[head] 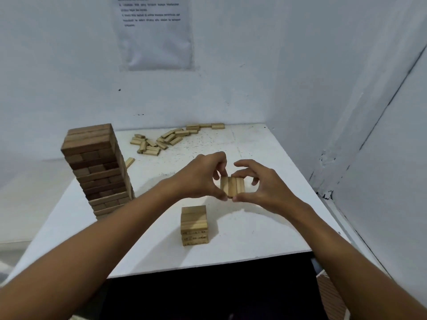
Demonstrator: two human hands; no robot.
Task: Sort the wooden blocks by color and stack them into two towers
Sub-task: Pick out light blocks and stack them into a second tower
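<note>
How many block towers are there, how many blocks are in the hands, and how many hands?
Tall dark tower: 1
Short light tower: 1
Light blocks held side by side between the left hand and right hand: 3
Hands: 2
Total: 7
The loose light blocks at the back are too jumbled to count.

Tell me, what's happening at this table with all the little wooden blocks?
A person is sorting wooden blocks by colour into towers. Both hands, the left hand and the right hand, press together a row of three light blocks, held above the white table. A short light tower stands just in front of them. A tall tower of darker blocks stands at the left. A scattered pile of light blocks lies near the wall, not yet stacked.
</note>
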